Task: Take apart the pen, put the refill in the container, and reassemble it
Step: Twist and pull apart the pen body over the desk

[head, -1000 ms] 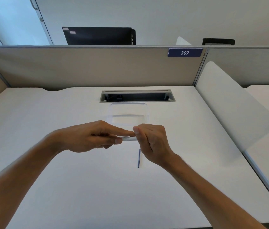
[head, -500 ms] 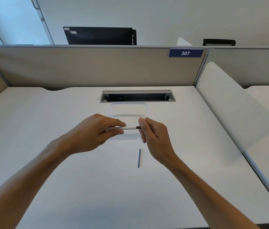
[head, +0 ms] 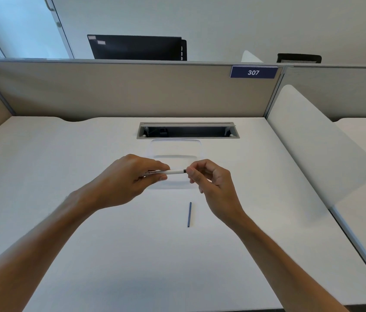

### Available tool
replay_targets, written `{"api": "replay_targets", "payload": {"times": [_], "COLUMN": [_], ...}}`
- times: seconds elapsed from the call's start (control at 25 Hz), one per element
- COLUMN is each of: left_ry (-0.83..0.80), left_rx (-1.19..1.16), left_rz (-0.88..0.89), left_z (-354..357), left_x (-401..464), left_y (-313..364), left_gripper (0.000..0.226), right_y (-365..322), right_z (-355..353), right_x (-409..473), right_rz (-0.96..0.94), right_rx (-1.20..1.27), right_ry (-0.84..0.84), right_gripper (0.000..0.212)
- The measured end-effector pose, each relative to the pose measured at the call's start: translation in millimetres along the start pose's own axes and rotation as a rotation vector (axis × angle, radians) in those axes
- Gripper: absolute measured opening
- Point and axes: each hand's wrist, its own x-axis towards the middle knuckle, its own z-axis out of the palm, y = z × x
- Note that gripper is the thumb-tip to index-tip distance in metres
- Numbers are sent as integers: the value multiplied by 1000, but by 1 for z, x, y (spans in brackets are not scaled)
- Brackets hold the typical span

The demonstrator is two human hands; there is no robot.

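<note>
A white pen barrel [head: 173, 172] with black print lies level between both hands, above the desk. My left hand [head: 128, 179] grips its left part. My right hand [head: 211, 179] pinches the dark tip end at the barrel's right end with thumb and forefinger. A thin dark blue refill [head: 189, 214] lies loose on the white desk, just below and between the hands. A clear, shallow plastic container [head: 175, 146] sits on the desk right behind the hands; its near part is hidden by them.
A cable slot [head: 187, 130] is cut into the desk behind the container. A beige partition [head: 110, 91] closes the back, and a white curved divider [head: 317, 145] stands along the right side. The desk's front edge runs near the bottom of the view.
The hands have drawn slightly apart and lifted toward the container. More of the white barrel now shows, with the right fingers moved out to its dark tip end. The refill has not moved.
</note>
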Motion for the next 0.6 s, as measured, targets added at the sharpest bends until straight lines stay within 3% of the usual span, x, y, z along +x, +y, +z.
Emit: {"api": "replay_targets", "payload": {"times": [0.16,0.44,0.6], "left_ry": [7,29,23], "left_rx": [9,34,68], "left_rz": [-7,1,15], "left_z": [1,-1,0], "left_x": [-2,-4,-4], "left_y": [-2,-1,0], "left_gripper": [33,30,28], "right_y": [2,2,4], "right_z": [-3,-1,-4], "right_x": [0,1,1], "right_rz": [25,-31,-15], "right_rx": [6,-93,-48], "right_ry": [-11,83,10], "right_gripper": [2,44,38]}}
